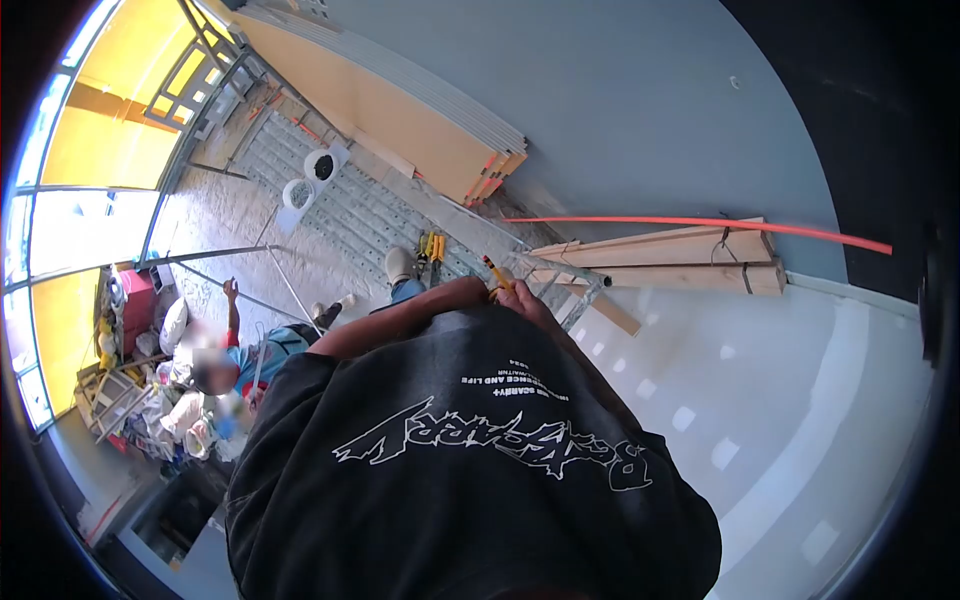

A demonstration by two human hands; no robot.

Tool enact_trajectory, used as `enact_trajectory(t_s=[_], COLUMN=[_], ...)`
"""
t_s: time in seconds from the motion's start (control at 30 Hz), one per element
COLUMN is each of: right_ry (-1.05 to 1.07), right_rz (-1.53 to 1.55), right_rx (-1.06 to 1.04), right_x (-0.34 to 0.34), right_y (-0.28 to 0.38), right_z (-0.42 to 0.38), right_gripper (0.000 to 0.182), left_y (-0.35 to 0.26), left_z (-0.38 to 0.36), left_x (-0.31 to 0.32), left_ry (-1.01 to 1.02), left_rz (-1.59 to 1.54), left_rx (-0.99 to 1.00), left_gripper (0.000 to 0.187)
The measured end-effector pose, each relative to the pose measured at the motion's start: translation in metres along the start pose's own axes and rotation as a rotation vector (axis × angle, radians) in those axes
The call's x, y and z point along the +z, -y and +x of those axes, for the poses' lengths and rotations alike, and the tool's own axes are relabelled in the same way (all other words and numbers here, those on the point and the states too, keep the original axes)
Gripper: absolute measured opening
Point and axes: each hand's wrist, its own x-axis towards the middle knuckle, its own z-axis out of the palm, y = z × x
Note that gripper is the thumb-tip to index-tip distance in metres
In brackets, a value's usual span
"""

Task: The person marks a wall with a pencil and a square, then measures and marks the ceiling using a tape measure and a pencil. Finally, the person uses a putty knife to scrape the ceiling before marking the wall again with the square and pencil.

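Observation:
Both my arms come together in front of my dark T-shirt. My right hand [517, 297] is closed around a slim yellow-orange tool with a dark end [493, 267]; its exact kind is too small to make out. My left hand [483, 290] is close beside it at the end of the bent forearm, its fingers mostly hidden. Past my hands, several yellow-and-black handled tools [432, 248] lie on the perforated metal platform [370, 215], near my light shoe [400, 263].
Two white buckets [319, 165] [297, 194] stand on the platform. Stacked boards [400, 110] lean along the wall. An orange strip [700, 222] runs above bundled timber [670, 262]. Below left, a person in a blue shirt [285, 345] raises one arm near piled bags [185, 415].

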Motion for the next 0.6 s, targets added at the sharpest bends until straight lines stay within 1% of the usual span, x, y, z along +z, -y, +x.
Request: enact_trajectory(t_s=[0.03,0.07,0.1,0.13,0.17,0.27,0.33,0.37,0.4,0.43,0.47,0.5,0.57,0.6], right_ry=[-0.001,-0.001,0.008,0.011,0.017,0.070,0.112,0.133,0.154,0.145,0.135,0.154,0.114,0.142], right_rz=[0.015,0.033,0.027,-0.054,-0.133,-0.112,-0.111,-0.107,-0.117,-0.238,-0.362,-0.380,-0.626,-0.638], right_rx=[-0.082,-0.158,-0.150,-0.114,-0.081,-0.114,-0.124,-0.139,-0.138,-0.118,-0.102,-0.107,-0.253,-0.263], right_x=[0.002,0.005,0.006,0.005,0.004,0.003,0.005,0.006,0.008,0.011,0.012,0.013,0.018,0.021], right_y=[0.000,-0.002,-0.001,0.003,0.006,0.020,0.022,0.024,0.033,0.048,0.057,0.054,0.048,0.048], right_z=[0.003,0.003,0.005,0.011,0.015,0.014,0.016,0.018,0.019,0.018,0.018,0.022,0.033,0.036], right_gripper=[0.053,0.053,0.053,0.054,0.055,0.058,0.060,0.061,0.061,0.062,0.063,0.063,0.064,0.064], left_y=[0.001,0.003,-0.011,-0.022,-0.024,-0.025,-0.023,-0.020,-0.016,-0.015,-0.014,-0.013,-0.014,-0.016], left_z=[-0.003,-0.008,-0.020,-0.029,-0.031,-0.038,-0.049,-0.052,-0.053,-0.055,-0.056,-0.060,-0.069,-0.075], left_x=[0.004,0.010,0.007,0.004,0.004,0.005,0.012,0.017,0.024,0.028,0.031,0.034,0.038,0.040], left_ry=[-0.129,-0.130,-0.242,-0.354,-0.357,-0.422,-0.541,-0.550,-0.623,-0.696,-0.711,-0.745,-0.802,-0.827], left_rz=[0.023,0.011,0.003,-0.004,-0.015,0.033,-0.019,-0.035,-0.050,-0.064,-0.078,-0.091,-0.122,-0.125], left_rx=[-0.014,-0.018,-0.119,-0.222,-0.227,-0.304,-0.251,-0.268,-0.256,-0.242,-0.253,-0.244,-0.261,-0.244], left_gripper=[0.032,0.032,0.031,0.031,0.031,0.029,0.027,0.027,0.027,0.027,0.027,0.026,0.026,0.025])
